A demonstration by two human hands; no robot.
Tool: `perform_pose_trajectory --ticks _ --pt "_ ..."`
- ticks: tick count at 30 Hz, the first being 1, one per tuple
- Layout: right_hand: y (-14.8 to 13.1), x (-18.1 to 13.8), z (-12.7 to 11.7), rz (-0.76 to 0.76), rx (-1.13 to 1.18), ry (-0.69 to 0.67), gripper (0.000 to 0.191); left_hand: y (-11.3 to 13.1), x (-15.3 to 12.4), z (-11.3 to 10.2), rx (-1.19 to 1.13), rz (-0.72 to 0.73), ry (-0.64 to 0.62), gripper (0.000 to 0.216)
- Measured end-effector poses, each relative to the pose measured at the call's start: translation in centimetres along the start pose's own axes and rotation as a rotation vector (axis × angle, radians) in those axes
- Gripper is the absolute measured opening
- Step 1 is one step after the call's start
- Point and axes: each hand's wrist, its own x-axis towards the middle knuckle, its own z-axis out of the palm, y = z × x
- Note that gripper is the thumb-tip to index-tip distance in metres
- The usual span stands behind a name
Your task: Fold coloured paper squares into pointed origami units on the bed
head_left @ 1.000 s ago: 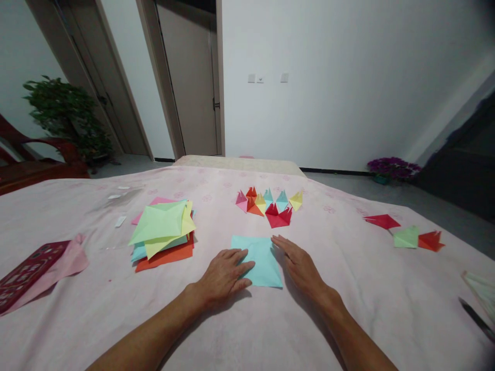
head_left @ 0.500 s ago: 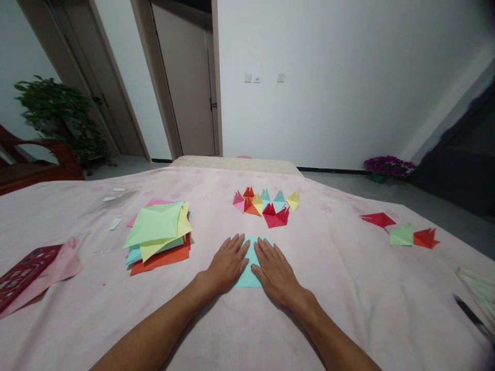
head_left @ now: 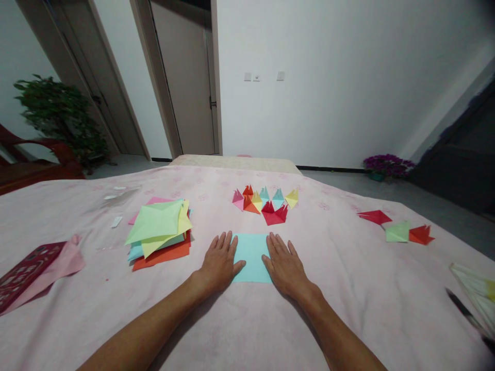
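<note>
A light blue paper square [head_left: 251,255] lies flat on the pink cloth [head_left: 247,319] in front of me. My left hand [head_left: 219,263] rests flat on its left edge with the fingers stretched out. My right hand [head_left: 284,263] lies flat on its right edge, fingers also stretched out. The middle of the sheet shows between the two hands. Just beyond it sits a cluster of small folded paper pieces [head_left: 266,203] in pink, orange, yellow, blue and red.
A stack of coloured paper sheets [head_left: 159,232] lies to the left. A dark red cut-out sheet on pink paper [head_left: 33,268] is at the far left. Three folded pieces [head_left: 398,229] lie at the right. A dark pointed tool [head_left: 464,312] and pale paper sit at the right edge.
Both hands have slid apart from the middle of the blue sheet to its left and right edges, leaving it flat and square-on.
</note>
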Motion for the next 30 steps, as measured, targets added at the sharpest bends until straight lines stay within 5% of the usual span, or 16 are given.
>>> perform_pose_trajectory --ticks 3,8,11,22,27,30 --pt "0.0 -0.1 -0.1 0.004 -0.012 0.015 0.064 1.2 0.9 -0.6 0.013 -0.002 0.066 0.068" --pt "-0.1 -0.2 -0.1 -0.010 -0.026 0.032 0.062 3.3 2.7 -0.3 -0.115 0.266 0.061 0.058" --pt "0.0 -0.2 0.0 -0.011 -0.032 0.041 0.061 3.6 2.5 0.7 -0.163 0.308 0.054 0.062" --pt "0.5 -0.5 0.0 0.019 0.006 0.026 0.062 -1.2 0.3 0.8 -0.087 0.095 0.035 0.063" --pt "0.7 -0.8 -0.5 0.069 0.097 0.094 0.060 -3.2 -1.0 1.4 -0.178 -0.062 0.176 0.049" --pt "0.8 -1.0 -1.7 -0.015 0.202 0.190 0.057 -3.7 -1.7 0.9 -0.333 0.016 0.285 0.039"
